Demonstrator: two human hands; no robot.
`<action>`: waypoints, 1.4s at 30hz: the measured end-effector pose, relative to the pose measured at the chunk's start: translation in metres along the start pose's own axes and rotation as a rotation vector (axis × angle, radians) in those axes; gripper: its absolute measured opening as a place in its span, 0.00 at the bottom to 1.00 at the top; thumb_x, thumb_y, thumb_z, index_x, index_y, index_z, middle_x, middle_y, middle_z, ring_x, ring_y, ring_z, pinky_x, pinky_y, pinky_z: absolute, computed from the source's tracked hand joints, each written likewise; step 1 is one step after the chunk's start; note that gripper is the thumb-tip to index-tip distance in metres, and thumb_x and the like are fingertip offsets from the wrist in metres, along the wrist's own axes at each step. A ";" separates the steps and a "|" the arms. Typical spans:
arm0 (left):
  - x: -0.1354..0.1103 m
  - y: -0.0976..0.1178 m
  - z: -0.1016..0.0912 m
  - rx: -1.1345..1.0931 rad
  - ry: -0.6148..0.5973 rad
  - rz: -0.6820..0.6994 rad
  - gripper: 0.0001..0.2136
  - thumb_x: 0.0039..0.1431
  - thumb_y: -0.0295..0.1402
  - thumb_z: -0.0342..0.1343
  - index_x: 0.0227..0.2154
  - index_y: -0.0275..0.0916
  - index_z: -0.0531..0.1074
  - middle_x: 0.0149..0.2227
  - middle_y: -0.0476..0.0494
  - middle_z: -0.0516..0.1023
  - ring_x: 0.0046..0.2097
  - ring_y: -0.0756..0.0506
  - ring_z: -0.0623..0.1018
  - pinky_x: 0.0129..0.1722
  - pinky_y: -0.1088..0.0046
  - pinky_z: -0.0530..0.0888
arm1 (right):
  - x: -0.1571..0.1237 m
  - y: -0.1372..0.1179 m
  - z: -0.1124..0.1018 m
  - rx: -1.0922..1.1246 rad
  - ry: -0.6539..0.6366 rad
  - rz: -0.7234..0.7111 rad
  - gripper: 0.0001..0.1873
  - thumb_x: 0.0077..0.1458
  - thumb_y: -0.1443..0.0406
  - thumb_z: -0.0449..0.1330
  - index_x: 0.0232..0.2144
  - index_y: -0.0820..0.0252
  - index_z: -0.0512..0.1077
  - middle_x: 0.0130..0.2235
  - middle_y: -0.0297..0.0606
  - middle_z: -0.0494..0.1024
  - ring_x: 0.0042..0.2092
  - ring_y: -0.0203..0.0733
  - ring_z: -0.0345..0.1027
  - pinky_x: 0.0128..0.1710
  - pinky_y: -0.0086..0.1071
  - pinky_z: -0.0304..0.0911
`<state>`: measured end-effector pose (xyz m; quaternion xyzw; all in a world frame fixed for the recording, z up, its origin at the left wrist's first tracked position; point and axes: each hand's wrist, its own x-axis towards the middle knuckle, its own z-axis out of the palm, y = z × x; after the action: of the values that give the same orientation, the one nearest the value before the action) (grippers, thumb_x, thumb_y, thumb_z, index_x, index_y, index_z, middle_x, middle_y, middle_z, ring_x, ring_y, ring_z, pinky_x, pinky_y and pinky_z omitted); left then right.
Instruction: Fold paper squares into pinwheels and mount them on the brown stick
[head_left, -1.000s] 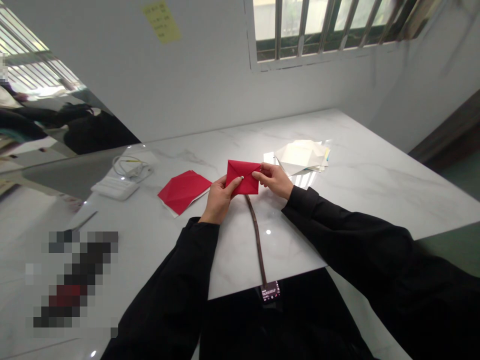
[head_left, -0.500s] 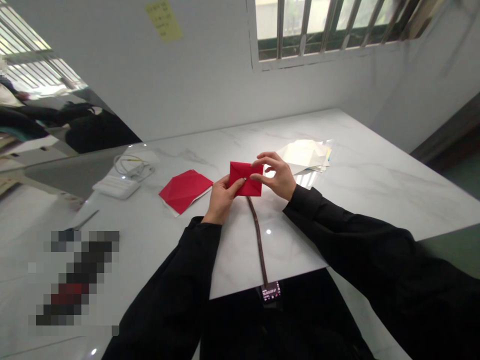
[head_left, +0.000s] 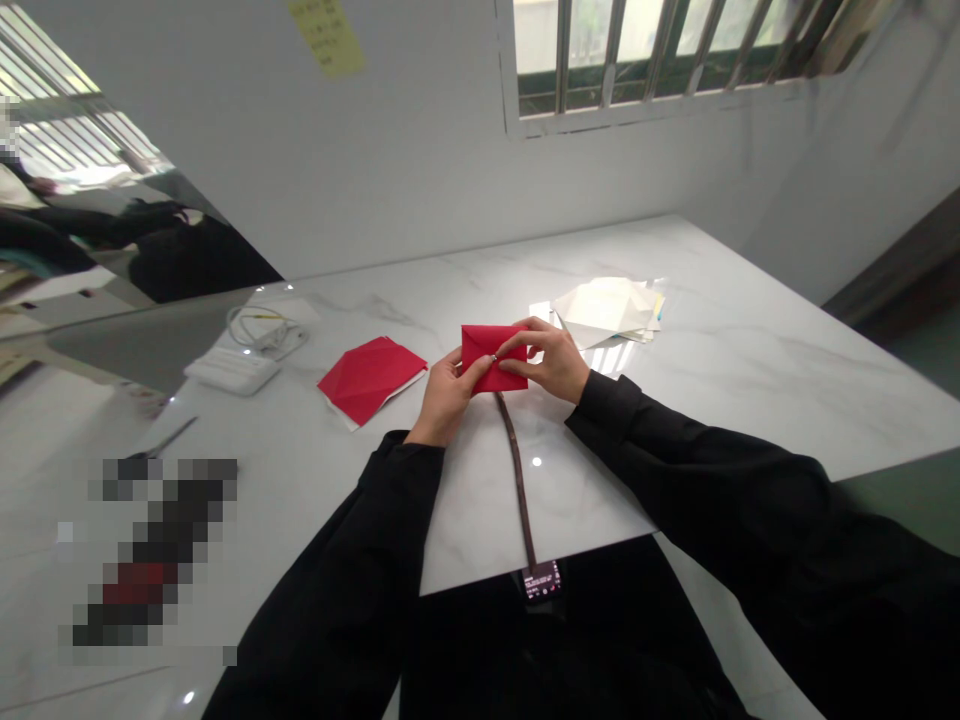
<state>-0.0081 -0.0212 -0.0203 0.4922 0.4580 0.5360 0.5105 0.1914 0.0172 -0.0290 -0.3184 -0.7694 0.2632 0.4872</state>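
Observation:
My left hand [head_left: 444,398] grips a small red envelope [head_left: 480,340] by its left side, with the thumb pressed on its face. Near the envelope's middle sits a tiny shiny fastener [head_left: 494,357], right by that thumb tip. From the other side, the thumb and forefinger of my right hand [head_left: 553,362] pinch at this fastener. The other right fingers rest around the envelope's upper right edge. The envelope is held just above the table, its flap side towards me.
Left of my hands lies a stack of red envelopes [head_left: 371,380]. Cream envelopes [head_left: 611,308] are piled behind my right hand. A white box [head_left: 232,372] with a coiled cable [head_left: 262,328] stands farther left. A thin brown strip [head_left: 517,470] runs to a small lit screen [head_left: 541,582] at the table's edge.
My right hand's thumb and forefinger have moved left and come together at the fastener; before, they were apart over the envelope's right part. My left hand keeps its grip.

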 end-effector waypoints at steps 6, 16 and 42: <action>-0.001 0.002 0.000 0.005 -0.043 -0.035 0.24 0.52 0.45 0.75 0.47 0.35 0.82 0.40 0.40 0.87 0.40 0.41 0.84 0.46 0.65 0.78 | 0.000 0.000 0.000 0.015 0.009 0.034 0.05 0.61 0.65 0.71 0.41 0.54 0.85 0.45 0.40 0.81 0.44 0.42 0.77 0.40 0.36 0.76; -0.002 -0.001 -0.003 0.004 -0.116 -0.054 0.22 0.52 0.41 0.76 0.46 0.35 0.81 0.44 0.39 0.87 0.43 0.43 0.83 0.47 0.67 0.78 | 0.000 -0.004 0.001 0.080 0.063 0.071 0.06 0.59 0.65 0.70 0.41 0.54 0.84 0.44 0.39 0.82 0.43 0.42 0.77 0.38 0.34 0.77; 0.001 -0.006 -0.006 -0.025 -0.077 -0.134 0.20 0.51 0.45 0.77 0.39 0.34 0.84 0.38 0.38 0.87 0.39 0.44 0.82 0.43 0.68 0.77 | -0.001 -0.001 0.000 0.089 -0.042 0.054 0.07 0.58 0.62 0.74 0.40 0.53 0.85 0.44 0.38 0.78 0.42 0.41 0.74 0.39 0.34 0.73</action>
<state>-0.0131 -0.0195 -0.0264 0.4745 0.4632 0.4869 0.5685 0.1915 0.0156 -0.0287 -0.3115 -0.7581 0.3167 0.4776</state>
